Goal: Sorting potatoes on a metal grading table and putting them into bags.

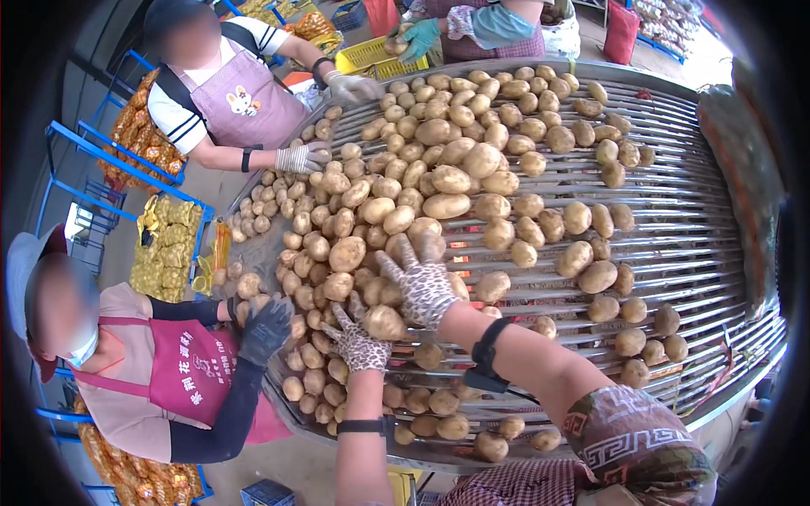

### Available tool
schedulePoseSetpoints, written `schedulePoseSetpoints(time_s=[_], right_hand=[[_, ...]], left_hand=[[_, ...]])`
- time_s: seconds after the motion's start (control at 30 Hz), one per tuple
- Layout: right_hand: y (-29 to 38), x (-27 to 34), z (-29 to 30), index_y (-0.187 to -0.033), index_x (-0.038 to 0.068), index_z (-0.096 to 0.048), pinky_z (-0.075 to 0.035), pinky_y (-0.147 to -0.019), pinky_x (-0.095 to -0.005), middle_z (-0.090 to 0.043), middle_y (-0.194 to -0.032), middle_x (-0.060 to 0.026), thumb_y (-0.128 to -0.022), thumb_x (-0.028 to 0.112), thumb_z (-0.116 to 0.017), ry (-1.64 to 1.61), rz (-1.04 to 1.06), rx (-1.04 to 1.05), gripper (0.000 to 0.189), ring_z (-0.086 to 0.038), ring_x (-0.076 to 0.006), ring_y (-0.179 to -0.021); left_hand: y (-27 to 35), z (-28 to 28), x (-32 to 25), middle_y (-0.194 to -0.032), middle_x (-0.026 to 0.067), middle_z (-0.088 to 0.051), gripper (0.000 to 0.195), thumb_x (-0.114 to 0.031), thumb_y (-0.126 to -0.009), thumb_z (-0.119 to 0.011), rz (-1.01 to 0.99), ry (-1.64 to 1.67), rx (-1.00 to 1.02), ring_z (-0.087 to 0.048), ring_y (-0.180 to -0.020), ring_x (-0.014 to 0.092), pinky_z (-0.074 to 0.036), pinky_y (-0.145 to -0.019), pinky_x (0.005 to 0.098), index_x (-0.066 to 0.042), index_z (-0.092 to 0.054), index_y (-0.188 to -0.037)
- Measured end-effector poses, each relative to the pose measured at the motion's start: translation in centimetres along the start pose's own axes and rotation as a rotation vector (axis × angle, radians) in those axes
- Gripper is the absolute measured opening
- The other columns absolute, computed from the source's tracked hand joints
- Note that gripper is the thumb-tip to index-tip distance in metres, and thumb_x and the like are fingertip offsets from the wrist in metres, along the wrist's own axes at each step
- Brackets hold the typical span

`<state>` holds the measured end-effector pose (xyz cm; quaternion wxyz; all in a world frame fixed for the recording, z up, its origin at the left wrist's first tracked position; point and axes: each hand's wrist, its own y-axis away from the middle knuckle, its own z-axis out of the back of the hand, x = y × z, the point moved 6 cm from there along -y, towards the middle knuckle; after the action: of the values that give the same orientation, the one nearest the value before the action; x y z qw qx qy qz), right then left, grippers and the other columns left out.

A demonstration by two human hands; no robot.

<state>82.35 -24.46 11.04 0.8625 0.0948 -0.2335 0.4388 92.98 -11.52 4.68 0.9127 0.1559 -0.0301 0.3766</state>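
Observation:
Many potatoes [446,205] lie heaped on a sorting table of parallel metal bars [671,240]. My right hand [421,284], in a leopard-print glove, rests with spread fingers over potatoes near the middle of the heap. Lower and to the left, my left hand [361,341] wears a matching glove, its fingers apart among the potatoes. A large potato [385,322] lies beside it, between the two hands; whether the left hand grips it, I cannot tell. Smaller potatoes [256,205] gather at the far left end, and single ones are scattered over the bars on the right.
Co-workers stand at the left and far sides, their gloved hands [302,157] at the potatoes. A yellow plastic crate [380,63] stands beyond the far edge. Blue metal racks [126,155] and filled net sacks [168,246] are at the left. A metal rim [304,424] borders the table.

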Motion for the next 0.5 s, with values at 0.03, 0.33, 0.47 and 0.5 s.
schedulePoseSetpoints(time_s=[0.03, 0.33, 0.47, 0.5], right_hand=[[-1.7, 1.3, -0.4, -0.146, 0.018, -0.025, -0.025, -0.109, -0.0567, -0.014, -0.152, -0.0217, -0.072, 0.011, -0.068, -0.007, -0.004, 0.109, 0.086, -0.010, -0.0468, -0.139], [-10.6, 6.6, -5.8, -0.138, 0.007, -0.039, -0.032, -0.109, -0.0399, -0.032, -0.142, -0.0230, -0.072, 0.017, -0.073, -0.675, 0.326, 0.168, 0.075, -0.034, -0.0353, -0.131], [-6.4, 1.0, 0.1, -0.124, 0.003, -0.052, -0.039, -0.102, -0.0368, -0.048, -0.131, -0.0170, -0.077, 0.010, -0.068, -0.586, 0.364, -0.008, 0.050, -0.047, -0.0319, -0.121], [-3.9, -1.8, 3.0, -0.120, 0.003, -0.055, -0.041, -0.100, -0.0361, -0.053, -0.127, -0.0149, -0.079, 0.008, -0.067, -0.538, 0.297, -0.126, 0.043, -0.050, -0.0303, -0.117]], left_hand=[[-1.4, -0.2, 1.5, -0.154, 0.0134, 0.000, 0.106, -0.051, -0.067, -0.074, 0.036, 0.008, 0.036, -0.003, -0.137, 0.050, -0.023, -0.109, 0.0589, -0.024, -0.010, -0.148], [-4.8, 2.2, 10.0, -0.150, 0.0221, -0.008, 0.092, -0.038, -0.078, -0.070, 0.383, 0.209, -0.119, -0.020, -0.135, 0.046, -0.033, -0.107, 0.0509, -0.015, -0.014, -0.147], [-2.1, 1.7, 11.3, -0.147, 0.0250, -0.016, 0.082, -0.040, -0.082, -0.063, 0.264, 0.377, -0.193, -0.025, -0.133, 0.045, -0.030, -0.108, 0.0504, -0.007, -0.021, -0.144], [-0.4, 1.3, 11.4, -0.146, 0.0259, -0.019, 0.079, -0.040, -0.083, -0.063, 0.183, 0.335, -0.225, -0.026, -0.132, 0.045, -0.029, -0.108, 0.0507, -0.005, -0.025, -0.142]])
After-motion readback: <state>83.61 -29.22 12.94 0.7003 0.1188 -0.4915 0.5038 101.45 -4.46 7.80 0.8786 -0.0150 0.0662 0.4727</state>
